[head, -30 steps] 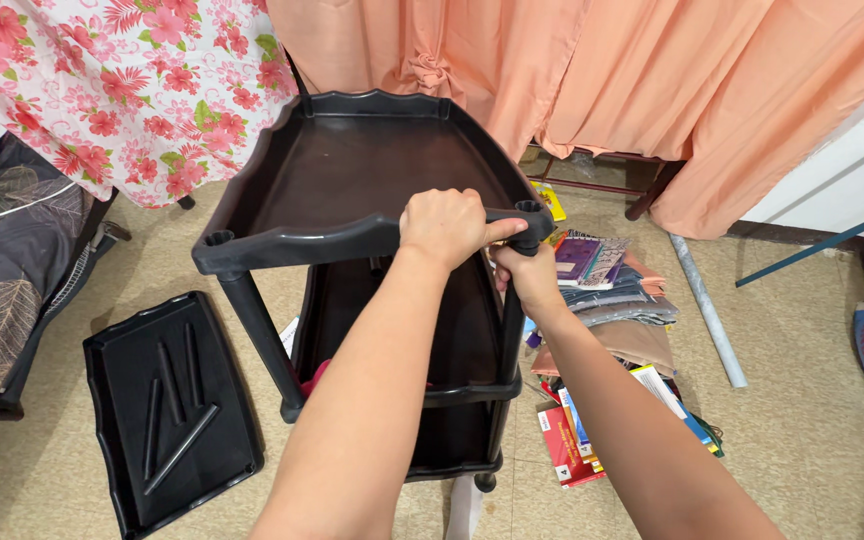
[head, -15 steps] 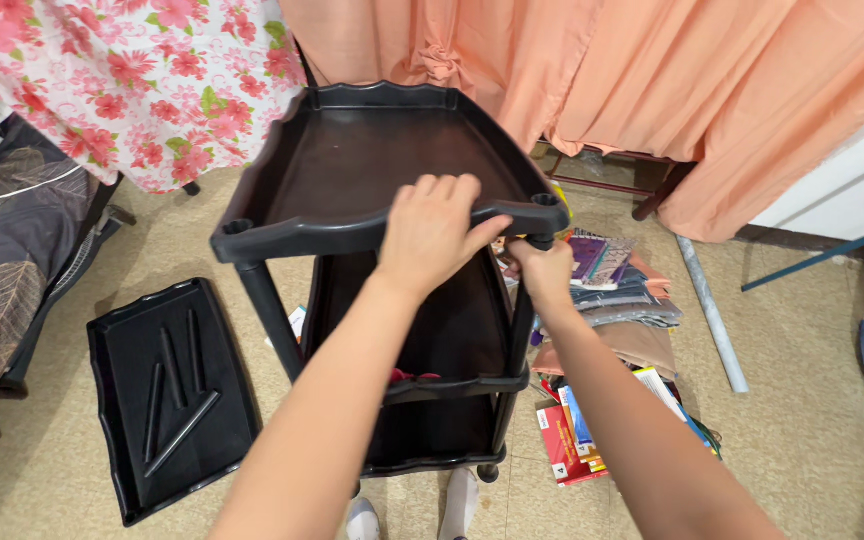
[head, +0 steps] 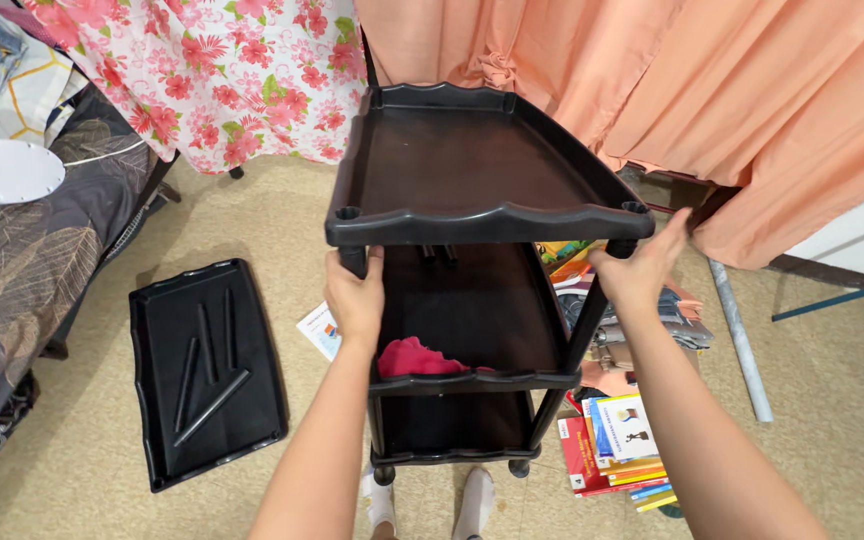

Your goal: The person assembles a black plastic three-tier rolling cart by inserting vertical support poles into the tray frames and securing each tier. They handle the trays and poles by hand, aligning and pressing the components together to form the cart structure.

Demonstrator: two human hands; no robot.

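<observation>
**Now both hands steady the cart by its front posts**

Judging by the grip, the step in hand is holding or shifting the black three-tier cart [head: 477, 215] from its near end. The left hand [head: 355, 300] is closed round the front left post just under the top tray's corner. The right hand [head: 642, 265] is wrapped on the front right post, fingers spread up toward the tray rim.

A next move would likely call for an even pull or lift from both sides, since the cart stands on small wheels and could roll or twist if one hand leads.

The top tray sits just above and between the hands, stretching away from them. The middle shelf lies below and between the wrists, with a red cloth [head: 414, 358] near the left forearm. A loose tray [head: 207, 370] with rods lies on the floor well left of the left hand; books [head: 617, 445] are stacked below the right forearm.
</observation>
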